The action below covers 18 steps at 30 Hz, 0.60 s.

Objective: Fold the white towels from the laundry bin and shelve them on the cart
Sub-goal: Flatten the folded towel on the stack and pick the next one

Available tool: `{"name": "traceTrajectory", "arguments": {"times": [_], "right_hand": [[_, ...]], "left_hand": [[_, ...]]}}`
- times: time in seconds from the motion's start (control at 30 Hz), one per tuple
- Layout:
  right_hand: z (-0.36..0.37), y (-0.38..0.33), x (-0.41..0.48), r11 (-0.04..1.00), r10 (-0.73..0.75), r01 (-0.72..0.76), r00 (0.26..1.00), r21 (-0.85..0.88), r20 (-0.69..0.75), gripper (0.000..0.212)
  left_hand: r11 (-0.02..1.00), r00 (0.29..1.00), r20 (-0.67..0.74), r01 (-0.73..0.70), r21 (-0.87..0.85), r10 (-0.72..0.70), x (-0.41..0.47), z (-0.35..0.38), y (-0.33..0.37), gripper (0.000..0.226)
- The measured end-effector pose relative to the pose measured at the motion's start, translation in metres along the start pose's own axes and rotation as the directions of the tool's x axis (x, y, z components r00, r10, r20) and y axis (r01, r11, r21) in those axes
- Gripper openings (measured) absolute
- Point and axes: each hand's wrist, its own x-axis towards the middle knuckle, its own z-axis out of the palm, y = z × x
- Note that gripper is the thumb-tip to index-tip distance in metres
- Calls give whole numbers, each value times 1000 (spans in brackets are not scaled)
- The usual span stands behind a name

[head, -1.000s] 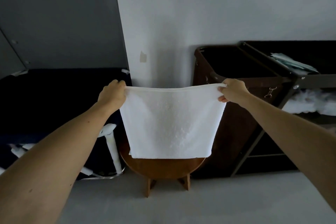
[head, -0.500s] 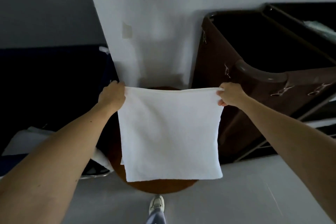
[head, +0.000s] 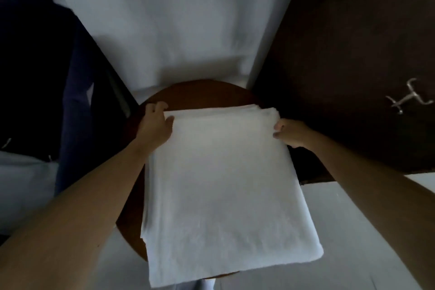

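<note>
A folded white towel [head: 223, 186] lies flat across a round brown wooden stool [head: 200, 94], covering most of its seat and hanging over the near edge. My left hand [head: 155, 127] grips the towel's far left corner. My right hand [head: 290, 130] pinches the far right corner. Both arms reach in from the bottom corners of the view.
A dark brown laundry bin [head: 353, 66] with metal clips [head: 409, 99] stands to the right of the stool. A pale wall [head: 169, 19] rises behind it. Dark blue fabric [head: 73, 101] hangs on the left, with something white [head: 23, 186] below it.
The towel hung upright between my hands before; now it lies flat on the stool. My hands have come down with it, and the view has tilted downward.
</note>
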Motion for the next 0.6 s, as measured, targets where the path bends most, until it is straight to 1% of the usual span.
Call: {"name": "traceTrajectory", "arguments": {"times": [0.07,0.1,0.13,0.2,0.23,0.3,0.37,0.4,0.47,0.5,0.6], "right_hand": [[19,10,12,998,25,-22,999,-66,45,49],[27,15,16,997,27,-24,999,-73,43,56],[34,18,20,999,32,-32,999,-40,11,65],[41,19,27,991,64,-53,994,122,-84,77],[44,20,31,974,83,-53,988,219,-131,80],[50,21,39,937,145,-91,980,338,-138,79],[55,24,43,925,178,-131,979,356,-102,73],[57,27,45,919,193,-144,976,366,-101,72],[60,33,50,916,203,-154,975,370,-96,80],[60,35,54,914,195,-148,977,377,-89,85],[60,32,55,867,187,-148,982,476,-36,92]], "left_hand": [[995,993,64,99,-30,-97,1,16,-9,53],[989,986,87,147,-25,-145,2,23,-13,61],[983,978,103,186,-13,-183,1,28,-14,69],[967,962,117,252,-26,-247,1,37,-18,83],[951,948,120,302,-61,-294,1,40,-20,90],[906,915,114,401,-133,-388,0,46,-28,98],[875,892,85,452,-175,-444,-1,51,-38,96],[870,885,65,465,-166,-461,-2,53,-41,93],[863,871,42,490,-125,-489,-7,57,-46,90],[853,863,45,504,-137,-503,-9,60,-48,91],[802,843,94,534,-268,-529,-11,66,-51,96]]}}
